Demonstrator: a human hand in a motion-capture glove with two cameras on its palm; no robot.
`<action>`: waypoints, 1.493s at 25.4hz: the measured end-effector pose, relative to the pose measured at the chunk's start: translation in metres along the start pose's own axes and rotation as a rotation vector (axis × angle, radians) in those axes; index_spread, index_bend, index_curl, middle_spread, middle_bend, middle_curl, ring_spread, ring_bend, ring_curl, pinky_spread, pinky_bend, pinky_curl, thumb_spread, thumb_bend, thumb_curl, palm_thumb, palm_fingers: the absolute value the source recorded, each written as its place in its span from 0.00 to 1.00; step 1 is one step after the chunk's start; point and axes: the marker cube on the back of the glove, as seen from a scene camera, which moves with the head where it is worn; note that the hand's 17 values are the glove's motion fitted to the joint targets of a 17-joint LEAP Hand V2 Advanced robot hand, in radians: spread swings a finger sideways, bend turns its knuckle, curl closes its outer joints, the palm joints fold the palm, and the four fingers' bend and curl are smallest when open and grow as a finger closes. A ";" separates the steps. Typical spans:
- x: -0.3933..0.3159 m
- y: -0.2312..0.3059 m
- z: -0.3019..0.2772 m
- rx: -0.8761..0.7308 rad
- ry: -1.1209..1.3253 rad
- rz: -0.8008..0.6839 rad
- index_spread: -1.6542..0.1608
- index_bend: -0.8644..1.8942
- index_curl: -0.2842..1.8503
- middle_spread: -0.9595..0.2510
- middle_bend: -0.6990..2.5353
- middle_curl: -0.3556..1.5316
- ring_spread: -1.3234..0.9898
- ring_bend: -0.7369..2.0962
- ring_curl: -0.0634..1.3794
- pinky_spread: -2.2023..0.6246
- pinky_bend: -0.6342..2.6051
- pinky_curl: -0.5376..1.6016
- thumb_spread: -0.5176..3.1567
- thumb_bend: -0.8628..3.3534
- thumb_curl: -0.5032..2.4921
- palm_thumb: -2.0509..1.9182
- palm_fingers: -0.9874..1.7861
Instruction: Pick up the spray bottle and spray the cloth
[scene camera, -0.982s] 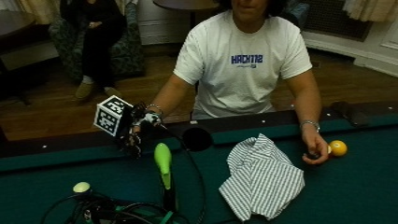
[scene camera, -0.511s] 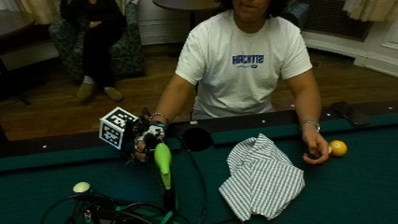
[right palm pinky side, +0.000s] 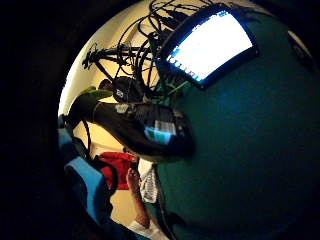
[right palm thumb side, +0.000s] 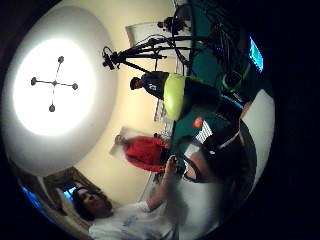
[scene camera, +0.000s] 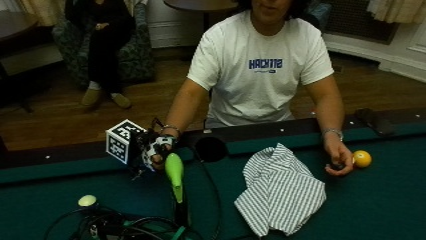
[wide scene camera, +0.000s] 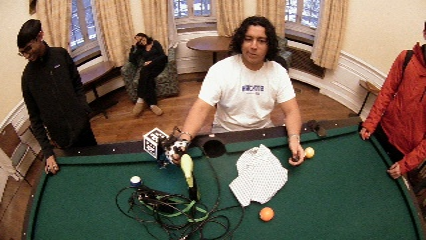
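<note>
The spray bottle (scene camera: 175, 176) lies lengthwise on the green felt surface (scene camera: 373, 200) of a pool table, its lime-green end toward the near rail by the person and its dark end pointing out into a tangle of black cables (scene camera: 120, 227). In the little-finger-side palm view the bottle's dark glossy body (right palm pinky side: 142, 127) fills the middle of the picture, so it is close to the palm, with the green felt (right palm pinky side: 240, 165) beside it. The thumb-side palm view shows the lime-green part (right palm thumb side: 175, 96) against the dark body. The gloved right hand (scene camera: 157, 149) sits at the green end of the bottle, just at the rail; its fingers look curled down onto that end, though whether they truly close round it cannot be told. Beside the bottle, toward the person's bare hand, lies a white cloth with thin dark stripes (scene camera: 279, 192), crumpled and spread flat on the felt, apart from the bottle. The bare left hand (scene camera: 339, 161) rests on the felt past the cloth, just beside a yellow billiard ball (scene camera: 361, 158). A side pocket (scene camera: 210, 148) opens in the rail between the gloved hand and the cloth. A pale ball (scene camera: 87, 200) lies near the cables, and the wide view shows an orange ball (wide scene camera: 266, 213) on the felt beyond the cloth.
</note>
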 end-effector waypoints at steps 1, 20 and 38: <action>-0.004 -0.003 0.003 0.007 -0.010 0.010 0.76 0.56 0.37 0.60 0.44 0.52 0.47 0.58 0.47 0.74 0.45 0.55 0.36 0.21 0.36 0.77 0.86; 0.005 -0.003 0.043 -0.238 0.065 -0.006 0.72 0.39 0.33 0.63 0.37 0.47 0.49 0.50 0.41 0.77 0.34 0.50 0.39 0.19 0.33 0.70 0.52; 0.004 -0.051 0.093 -0.261 0.009 0.022 0.73 0.32 0.24 0.65 0.29 0.40 0.49 0.51 0.33 0.75 0.37 0.44 0.39 0.19 0.30 0.68 0.66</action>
